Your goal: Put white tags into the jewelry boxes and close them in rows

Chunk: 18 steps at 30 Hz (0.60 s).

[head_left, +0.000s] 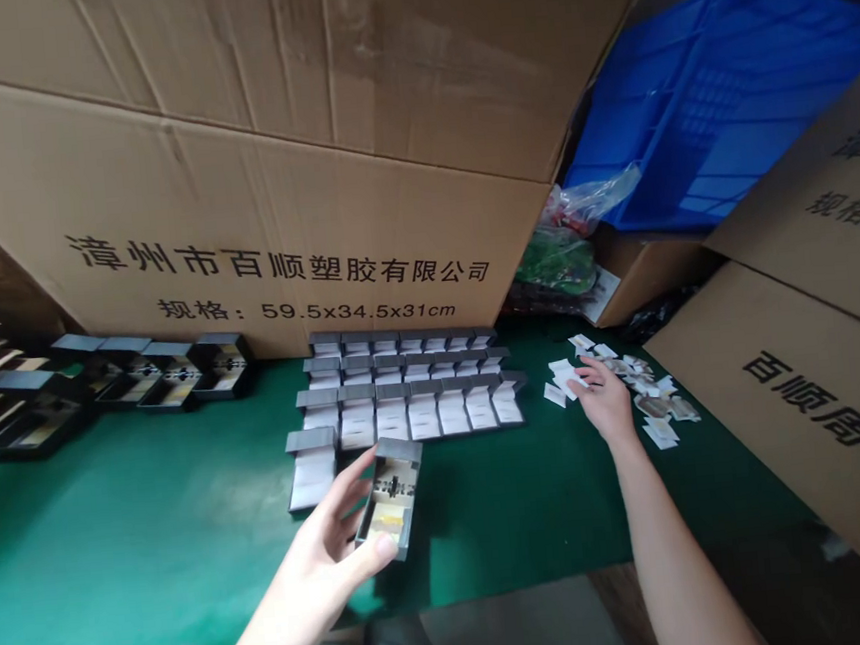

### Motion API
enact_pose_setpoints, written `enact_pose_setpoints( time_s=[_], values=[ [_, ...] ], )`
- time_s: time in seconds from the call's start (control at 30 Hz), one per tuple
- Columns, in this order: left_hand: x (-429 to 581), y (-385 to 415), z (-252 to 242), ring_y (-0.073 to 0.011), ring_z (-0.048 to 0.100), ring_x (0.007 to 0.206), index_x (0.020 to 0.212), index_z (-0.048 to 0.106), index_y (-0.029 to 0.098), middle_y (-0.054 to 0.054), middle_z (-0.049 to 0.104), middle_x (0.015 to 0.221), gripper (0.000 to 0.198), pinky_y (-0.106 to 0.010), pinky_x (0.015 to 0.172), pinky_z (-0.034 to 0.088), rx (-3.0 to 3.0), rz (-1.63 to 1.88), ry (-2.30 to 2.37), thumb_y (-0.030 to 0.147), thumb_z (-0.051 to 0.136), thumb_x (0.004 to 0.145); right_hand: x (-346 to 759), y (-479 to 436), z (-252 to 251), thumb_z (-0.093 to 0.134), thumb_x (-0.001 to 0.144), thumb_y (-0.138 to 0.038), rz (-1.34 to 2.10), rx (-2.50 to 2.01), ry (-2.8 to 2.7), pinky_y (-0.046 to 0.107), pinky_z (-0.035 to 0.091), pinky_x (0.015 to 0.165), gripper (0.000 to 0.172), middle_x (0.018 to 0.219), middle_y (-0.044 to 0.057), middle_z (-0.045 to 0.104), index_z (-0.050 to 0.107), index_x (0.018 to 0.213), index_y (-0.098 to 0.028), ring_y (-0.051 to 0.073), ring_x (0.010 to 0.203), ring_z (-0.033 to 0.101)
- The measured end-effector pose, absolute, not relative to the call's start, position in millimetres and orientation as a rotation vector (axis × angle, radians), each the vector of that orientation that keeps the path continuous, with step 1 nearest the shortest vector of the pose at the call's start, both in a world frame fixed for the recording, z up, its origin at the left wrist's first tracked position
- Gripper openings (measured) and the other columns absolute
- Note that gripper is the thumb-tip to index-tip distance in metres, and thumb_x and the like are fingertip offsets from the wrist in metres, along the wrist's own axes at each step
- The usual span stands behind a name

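Note:
My left hand (350,530) grips a small dark grey hinged box (391,497) above the front of the table, its lid raised and a yellowish piece lying inside. Over on the right, my right hand (603,398) has its fingers closed at the edge of a white card (567,379), beside a loose heap of small cards and clear packets (652,403). Just behind the held box, several similar boxes (423,418) stand lid-up in rows with white inserts. One more lined box (312,468) sits at the front left of those rows.
Several boxes (171,375) without white inserts stand at the left on the green table (193,544). A large carton (275,195) rises behind, another carton (795,361) flanks the right, and a blue crate (727,106) with plastic bags (560,256) near it is at the back right.

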<state>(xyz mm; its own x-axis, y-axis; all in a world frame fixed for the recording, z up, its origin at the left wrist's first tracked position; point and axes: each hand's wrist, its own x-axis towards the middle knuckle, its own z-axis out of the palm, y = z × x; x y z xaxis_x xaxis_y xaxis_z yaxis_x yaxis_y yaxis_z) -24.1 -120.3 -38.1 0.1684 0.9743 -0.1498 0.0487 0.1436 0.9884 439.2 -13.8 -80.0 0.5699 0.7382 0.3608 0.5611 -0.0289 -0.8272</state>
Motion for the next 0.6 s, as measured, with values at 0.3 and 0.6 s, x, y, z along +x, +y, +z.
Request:
enact_pose_setpoints(
  time_s=[0.3, 0.6],
  values=[
    [-28, -120, -38, -0.035, 0.026, 0.155, 0.151, 0.048, 0.029, -0.01, 0.048, 0.159, 0.086, -0.049, 0.115, 0.045, 1.13, 0.926, 1.154, 0.059, 0.077, 0.075, 428, -7, -53, 0.082, 0.062, -0.037, 0.49, -1.406, -0.959, 0.034, 0.057, 0.079, 0.08, 0.133, 0.014, 0.063, 0.06, 0.138, -0.023, 0.02, 0.091, 0.069],
    [-27, -121, -38, -0.0363, 0.03, 0.154, 0.152, 0.048, 0.026, -0.014, 0.049, 0.157, 0.089, -0.048, 0.115, 0.044, 1.138, 0.934, 1.161, 0.062, 0.077, 0.075, 436, -14, -74, 0.066, 0.064, -0.03, 0.483, -1.675, -1.13, 0.038, 0.058, 0.081, 0.052, 0.116, 0.016, 0.072, 0.073, 0.114, -0.016, 0.027, 0.098, 0.07]
  ],
)
